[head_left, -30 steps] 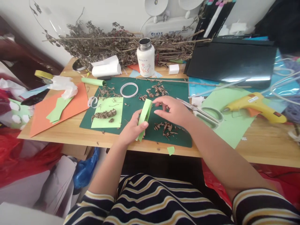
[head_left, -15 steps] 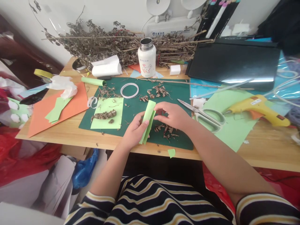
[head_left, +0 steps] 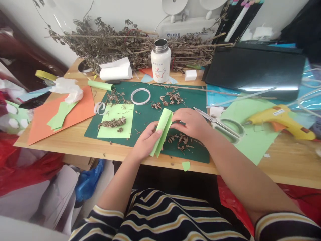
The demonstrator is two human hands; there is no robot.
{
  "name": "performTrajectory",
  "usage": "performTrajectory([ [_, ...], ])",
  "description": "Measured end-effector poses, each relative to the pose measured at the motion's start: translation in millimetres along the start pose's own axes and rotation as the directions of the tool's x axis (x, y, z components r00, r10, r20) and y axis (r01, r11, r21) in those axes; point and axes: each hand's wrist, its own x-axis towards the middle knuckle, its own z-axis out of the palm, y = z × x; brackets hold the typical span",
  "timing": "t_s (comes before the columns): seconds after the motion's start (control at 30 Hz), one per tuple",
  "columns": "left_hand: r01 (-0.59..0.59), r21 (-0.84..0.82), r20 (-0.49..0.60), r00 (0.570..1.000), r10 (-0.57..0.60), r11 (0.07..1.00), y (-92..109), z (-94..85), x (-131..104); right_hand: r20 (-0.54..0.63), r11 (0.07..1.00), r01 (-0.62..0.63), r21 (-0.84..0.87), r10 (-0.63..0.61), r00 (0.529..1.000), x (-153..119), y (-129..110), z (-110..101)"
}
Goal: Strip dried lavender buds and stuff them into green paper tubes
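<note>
A folded strip of light green paper [head_left: 162,129] is held above the front of the green cutting mat [head_left: 117,142]. My left hand [head_left: 147,139] grips its left side, thumb on top. My right hand [head_left: 192,124] pinches the paper's upper right edge between thumb and fingers. Crumbled dried leaves [head_left: 183,142] lie on the mat below my right hand. To the left, a green paper square [head_left: 127,125] carries a clump of dried leaves [head_left: 112,122]. Behind the hands are a roll of clear tape [head_left: 140,96] and more leaf bits [head_left: 173,97].
Scissors [head_left: 225,129] and a yellow glue gun [head_left: 281,120] lie at the right by green paper [head_left: 260,147]. An uncapped white bottle [head_left: 161,63] stands behind the mat, before dried branches [head_left: 112,43]. Orange paper [head_left: 40,130] lies left; a green scrap [head_left: 186,166] sits at the front edge.
The view has shifted slightly. Both hands still hold the green paper, which has tilted a little, and its folded sides show more openly.
</note>
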Motion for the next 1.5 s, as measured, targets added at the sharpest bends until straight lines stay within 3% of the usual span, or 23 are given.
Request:
performTrajectory([
  [0.13,-0.049,0.156,-0.041,0.998,0.056,0.987,-4,1.2,1,-0.036,0.999,-0.014,0.031,0.015,0.999,0,-1,0],
  [0.3,-0.097,0.426,-0.089,0.985,0.149,0.899,-7,0.0,0,-0.078,0.997,-0.069,0.031,0.071,0.994,-1,2,-1],
  [0.53,-0.093,0.459,-0.017,0.993,0.113,0.884,0,-2.9,-2,-0.084,0.993,-0.088,0.079,0.095,0.992,-2,7,-3],
  [0.7,-0.066,0.484,0.012,0.998,0.069,0.872,4,-3.8,-2,-0.021,0.992,-0.102,0.079,0.104,0.994,-2,6,-10],
  [0.8,-0.073,0.617,0.029,0.997,0.070,0.784,8,-5.7,-1,0.012,0.992,-0.103,0.072,0.103,0.995,-2,6,-14],
  [0.93,-0.079,0.857,0.011,0.991,0.134,0.509,13,-7.6,0,0.030,0.994,-0.077,0.077,0.075,0.997,-2,6,-13],
  [1.03,-0.066,0.933,0.015,0.989,0.145,0.354,14,-8.1,0,0.050,0.994,-0.066,0.087,0.062,0.997,-1,7,-11],
  [1.17,-0.050,0.973,0.022,0.992,0.127,0.225,13,-10.0,0,0.062,0.988,-0.099,0.115,0.092,0.994,-2,7,-7],
  [1.33,-0.061,0.982,0.039,0.991,0.124,0.178,9,-15.6,-1,0.053,0.968,-0.184,0.169,0.177,0.983,-3,4,-2],
  [1.5,-0.110,0.957,0.080,0.989,0.122,0.268,8,-23.0,1,0.032,0.961,-0.177,0.213,0.174,0.984,-2,1,0],
])
